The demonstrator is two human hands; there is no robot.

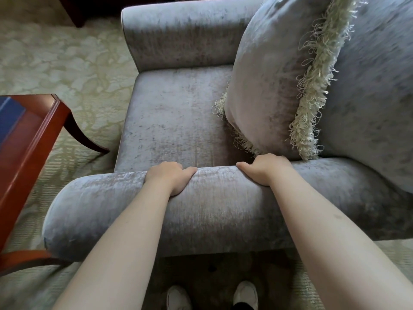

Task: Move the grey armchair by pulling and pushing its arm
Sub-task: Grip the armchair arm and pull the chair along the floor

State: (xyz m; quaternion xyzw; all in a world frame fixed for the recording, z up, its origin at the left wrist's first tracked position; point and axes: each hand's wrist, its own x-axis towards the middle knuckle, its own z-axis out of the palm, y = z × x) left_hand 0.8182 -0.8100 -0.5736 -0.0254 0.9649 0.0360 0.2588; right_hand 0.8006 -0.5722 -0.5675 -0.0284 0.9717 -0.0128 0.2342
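my head camera, the only view, looks steeply down from just above the near arm point(219, 211) of the armchair point(178, 121), facing across it, close in.

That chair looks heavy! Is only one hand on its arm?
No, the left hand and the right hand both grip the chair arm, fingers curled over its top.

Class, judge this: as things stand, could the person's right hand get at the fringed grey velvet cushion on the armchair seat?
Probably yes. The right hand grips the armchair's padded grey arm right beside the fringed grey velvet cushion, with nothing between them.
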